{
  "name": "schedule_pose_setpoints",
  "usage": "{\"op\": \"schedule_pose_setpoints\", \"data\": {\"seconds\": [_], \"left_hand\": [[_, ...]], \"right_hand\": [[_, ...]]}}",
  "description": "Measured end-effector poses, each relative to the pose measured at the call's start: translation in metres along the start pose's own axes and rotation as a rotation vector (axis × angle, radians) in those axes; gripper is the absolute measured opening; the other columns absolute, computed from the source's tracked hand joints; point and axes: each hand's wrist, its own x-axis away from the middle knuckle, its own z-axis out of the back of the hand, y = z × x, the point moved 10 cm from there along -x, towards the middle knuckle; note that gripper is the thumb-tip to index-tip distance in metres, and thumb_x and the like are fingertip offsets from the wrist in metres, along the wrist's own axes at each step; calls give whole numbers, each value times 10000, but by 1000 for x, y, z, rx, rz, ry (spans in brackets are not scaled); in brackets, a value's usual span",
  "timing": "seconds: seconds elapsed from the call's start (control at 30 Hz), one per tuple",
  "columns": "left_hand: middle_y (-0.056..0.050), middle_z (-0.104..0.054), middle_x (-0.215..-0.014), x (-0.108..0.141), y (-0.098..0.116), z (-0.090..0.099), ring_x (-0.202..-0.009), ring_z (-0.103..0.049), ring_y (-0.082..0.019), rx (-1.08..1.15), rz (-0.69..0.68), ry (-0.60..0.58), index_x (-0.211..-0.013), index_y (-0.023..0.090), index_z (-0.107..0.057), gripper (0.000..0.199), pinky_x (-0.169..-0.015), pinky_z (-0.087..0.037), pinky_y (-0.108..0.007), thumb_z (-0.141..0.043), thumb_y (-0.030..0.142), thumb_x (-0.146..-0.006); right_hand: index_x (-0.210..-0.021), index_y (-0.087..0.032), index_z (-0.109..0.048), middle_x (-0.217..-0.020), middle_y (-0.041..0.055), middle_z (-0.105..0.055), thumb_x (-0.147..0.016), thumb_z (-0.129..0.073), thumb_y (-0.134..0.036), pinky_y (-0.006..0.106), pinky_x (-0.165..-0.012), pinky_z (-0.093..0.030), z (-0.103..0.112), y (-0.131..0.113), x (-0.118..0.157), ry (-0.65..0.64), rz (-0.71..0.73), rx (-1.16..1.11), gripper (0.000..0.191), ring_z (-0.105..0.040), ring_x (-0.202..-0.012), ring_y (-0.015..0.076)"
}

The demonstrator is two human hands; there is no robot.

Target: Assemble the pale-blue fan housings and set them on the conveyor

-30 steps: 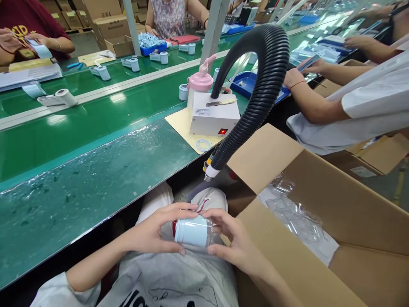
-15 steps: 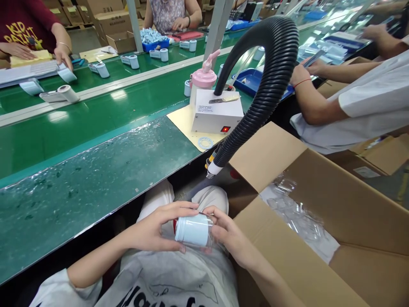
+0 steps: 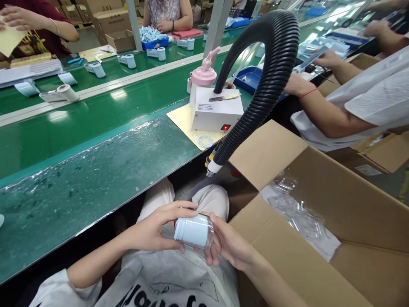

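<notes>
Above my lap I hold a light blue cylinder point(image 3: 192, 230), tipped on its side, with a clear plastic cup-like piece point(image 3: 210, 232) around its right end. My left hand point(image 3: 156, 226) grips the cylinder's left end, thumb below and fingers on top. A bit of red shows at that end, partly hidden by my fingers. At the clear end, my right hand point(image 3: 230, 243) closes round the plastic, its thumb on top and its fingertips curled underneath.
An open carton point(image 3: 358, 204) with clear plastic pieces point(image 3: 297, 204) stands at my right. A black corrugated hose point(image 3: 281, 55) arches from a white box point(image 3: 217, 111) on the bench. Light blue devices point(image 3: 96, 69) line the green conveyor point(image 3: 105, 98); co-workers sit around it.
My right hand has turned so its fingers curl under the clear end. My left hand stays put. Across the conveyor, a co-worker has raised a yellow sheet; the right co-worker's arms have shifted.
</notes>
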Motion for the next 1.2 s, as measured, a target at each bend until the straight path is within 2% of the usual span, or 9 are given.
{"op": "schedule_pose_setpoints", "data": {"seconds": [0.23, 0.33, 0.47, 0.6, 0.7, 0.8, 0.9, 1.0, 1.2], "left_hand": [[-137, -582, -1435, 2, -1, -1, -1349, -552, -321, 8, 109, 42, -1436, 293, -536, 650, -1125, -470, -485, -805, 337, -847], [-139, -574, -1415, 5, -13, 1, -1278, -589, -305, 115, 266, 88, -1418, 259, -539, 627, -1046, -536, -440, -778, 414, -860], [-120, -564, -1420, 8, -18, -1, -1243, -600, -284, 216, 330, 105, -1419, 268, -538, 626, -1009, -557, -400, -760, 455, -865], [-130, -555, -1440, 12, -25, -3, -1250, -598, -295, 228, 373, 117, -1431, 266, -549, 659, -1010, -556, -400, -763, 496, -852], [-131, -567, -1447, 11, -25, -2, -1251, -604, -306, 226, 358, 105, -1446, 282, -558, 700, -1006, -556, -409, -783, 520, -827], [-116, -547, -1504, 7, -19, -4, -1340, -555, -332, 209, 307, 27, -1485, 334, -528, 789, -1064, -526, -443, -850, 462, -776], [-111, -494, -1559, 8, -20, -8, -1416, -498, -341, 264, 307, -27, -1514, 367, -487, 811, -1100, -511, -465, -856, 366, -792], [-104, -474, -1577, 10, -27, -11, -1427, -498, -325, 381, 321, -9, -1515, 389, -477, 784, -1134, -486, -476, -835, 311, -822], [-106, -469, -1596, 11, -39, -16, -1385, -556, -313, 487, 341, 12, -1499, 373, -501, 802, -1131, -492, -479, -863, 281, -790]], "right_hand": [[-996, -135, -623, -589, 32, -657, -819, -422, -929, 194, -340, -415, 4, 0, -2, 27, 89, 203, 838, -598, -410, 144], [-1064, -155, -635, -738, 61, -695, -917, -347, -859, 285, -548, -574, 5, -30, 11, 117, 401, 537, 774, -686, -617, 199], [-1512, -245, -405, -1459, 180, -563, -967, -537, -683, 435, -966, -598, -13, -61, 40, 142, 881, 1032, 712, -638, -1245, 323], [-1599, -314, -313, -1556, 130, -488, -1039, -492, -87, 457, -1144, -483, -34, -62, 64, 79, 1299, 1389, 630, -453, -1458, 252], [-1570, -299, -389, -1466, 133, -591, -1036, -551, -139, 417, -1098, -533, -30, -63, 61, 52, 1230, 1319, 581, -543, -1389, 252], [-1509, -285, -474, -1414, 145, -643, -954, -700, -492, 370, -979, -612, -13, -60, 43, 35, 908, 979, 634, -664, -1253, 290], [-1452, -263, -544, -1385, 147, -667, -919, -678, -620, 347, -889, -643, 1, -45, 30, 18, 673, 643, 656, -706, -1189, 297], [-1400, -308, -621, -1400, 123, -664, -893, -745, -564, 347, -903, -640, 8, -41, 30, 46, 683, 608, 582, -697, -1208, 290], [-1389, -365, -648, -1400, 88, -674, -910, -771, -426, 412, -1048, -574, 4, -52, 42, 122, 895, 984, 499, -670, -1255, 291]]}}
